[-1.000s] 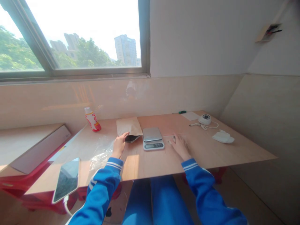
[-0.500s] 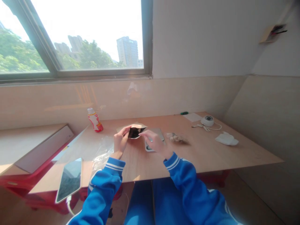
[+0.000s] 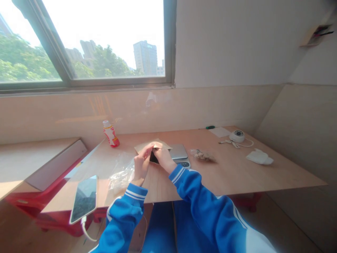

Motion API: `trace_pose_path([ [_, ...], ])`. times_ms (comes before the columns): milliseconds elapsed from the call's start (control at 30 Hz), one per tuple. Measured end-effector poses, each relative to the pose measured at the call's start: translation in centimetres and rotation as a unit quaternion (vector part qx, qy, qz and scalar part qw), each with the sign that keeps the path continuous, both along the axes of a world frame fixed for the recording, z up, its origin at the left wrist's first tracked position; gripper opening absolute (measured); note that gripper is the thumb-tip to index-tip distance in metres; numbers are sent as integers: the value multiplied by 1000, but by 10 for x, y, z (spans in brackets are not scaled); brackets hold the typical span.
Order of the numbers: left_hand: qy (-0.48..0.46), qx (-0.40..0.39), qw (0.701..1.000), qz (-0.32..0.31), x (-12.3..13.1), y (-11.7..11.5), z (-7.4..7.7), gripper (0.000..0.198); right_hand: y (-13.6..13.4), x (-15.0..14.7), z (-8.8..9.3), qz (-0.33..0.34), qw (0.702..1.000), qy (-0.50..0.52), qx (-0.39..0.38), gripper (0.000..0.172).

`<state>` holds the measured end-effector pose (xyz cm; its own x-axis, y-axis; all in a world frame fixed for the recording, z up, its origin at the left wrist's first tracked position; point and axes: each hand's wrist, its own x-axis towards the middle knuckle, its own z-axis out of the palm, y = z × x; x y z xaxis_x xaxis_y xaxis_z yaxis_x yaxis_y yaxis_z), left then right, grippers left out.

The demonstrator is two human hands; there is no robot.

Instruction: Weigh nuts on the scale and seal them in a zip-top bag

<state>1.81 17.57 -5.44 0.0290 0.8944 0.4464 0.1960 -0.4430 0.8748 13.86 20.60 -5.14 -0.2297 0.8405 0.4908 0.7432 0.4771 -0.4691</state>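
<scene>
A brown paper pouch [image 3: 143, 145] with a dark opening is tilted toward me above the table. My left hand [image 3: 141, 163] is closed on its left side, thumb and fingers at the rim. Right at the pouch's mouth, my right hand [image 3: 163, 159] has its fingers curled in close to the left fingertips. Those right fingertips are partly hidden, so what they grip does not show. A flat kitchen scale [image 3: 179, 151] with a metal top lies just behind and to the right of my right hand. Farther right lies a clear bag of small beige pieces [image 3: 203, 156].
Crumpled clear plastic [image 3: 122, 175] lies left of my hands. A red-and-white bottle [image 3: 111, 134] stands behind it. A phone with a cable [image 3: 84, 198] rests at the front left edge. A white camera [image 3: 237, 136], white tissue [image 3: 259, 157] and green screwdriver [image 3: 210, 127] are at right.
My right hand has moved left from the pouch's right edge to its mouth, beside the left fingers, uncovering more of the scale. The view has shifted slightly left.
</scene>
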Motion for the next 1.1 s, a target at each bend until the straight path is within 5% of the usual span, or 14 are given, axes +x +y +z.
trace_pose_path([
  [133,11,-12,1000,20,0,4,3,31,-20,9,-1,-43,996,-75,-9,29],
  [333,49,13,998,46,-2,7,6,31,-36,24,-1,-19,991,-118,57,24],
  [700,39,-2,998,54,-1,9,11,31,-45,55,4,127,965,201,110,25],
  [800,27,-3,998,56,0,11,13,29,-48,67,3,97,944,299,94,27],
  [933,8,6,997,72,-1,15,15,28,-35,93,-19,24,910,411,56,36],
  [1100,10,12,996,84,-3,18,14,28,-1,118,-55,-73,949,304,44,30],
])
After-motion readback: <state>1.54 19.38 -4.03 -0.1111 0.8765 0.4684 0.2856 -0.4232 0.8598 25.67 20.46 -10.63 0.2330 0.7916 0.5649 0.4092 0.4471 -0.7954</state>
